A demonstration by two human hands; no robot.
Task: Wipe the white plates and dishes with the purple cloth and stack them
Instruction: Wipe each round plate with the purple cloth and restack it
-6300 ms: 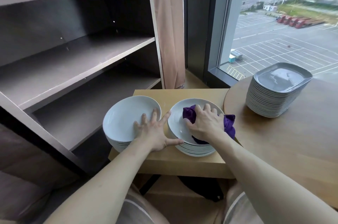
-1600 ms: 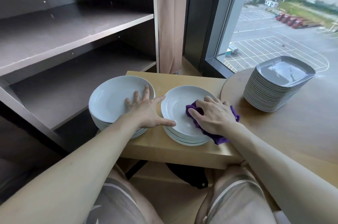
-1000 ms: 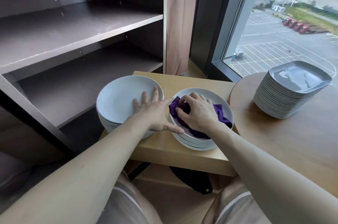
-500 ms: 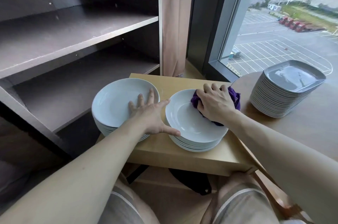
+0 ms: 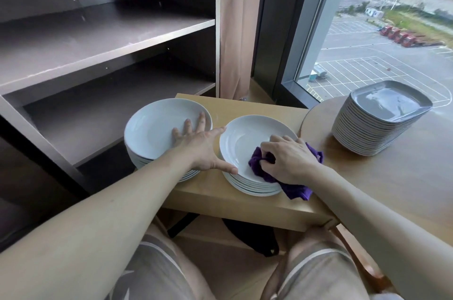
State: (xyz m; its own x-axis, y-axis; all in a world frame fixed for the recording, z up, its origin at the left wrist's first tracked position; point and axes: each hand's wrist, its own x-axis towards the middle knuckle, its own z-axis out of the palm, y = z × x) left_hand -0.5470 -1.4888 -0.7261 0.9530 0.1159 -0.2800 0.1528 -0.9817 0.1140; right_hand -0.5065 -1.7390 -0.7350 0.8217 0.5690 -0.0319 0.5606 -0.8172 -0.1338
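Two stacks of round white plates stand side by side on a small light-wood table. My left hand lies flat with spread fingers on the top plate of the left stack, its thumb touching the rim of the right stack. My right hand grips the bunched purple cloth and presses it on the near right part of the right stack's top plate. Part of the cloth hangs over that stack's near edge.
A tall stack of square white dishes stands on the round wooden table at the right, by the window. A dark open shelf unit fills the left. A curtain hangs behind the small table. My knees are below.
My right hand has carried the cloth from the far right rim of the plate round to its near right side. My left hand has stayed on the left stack.
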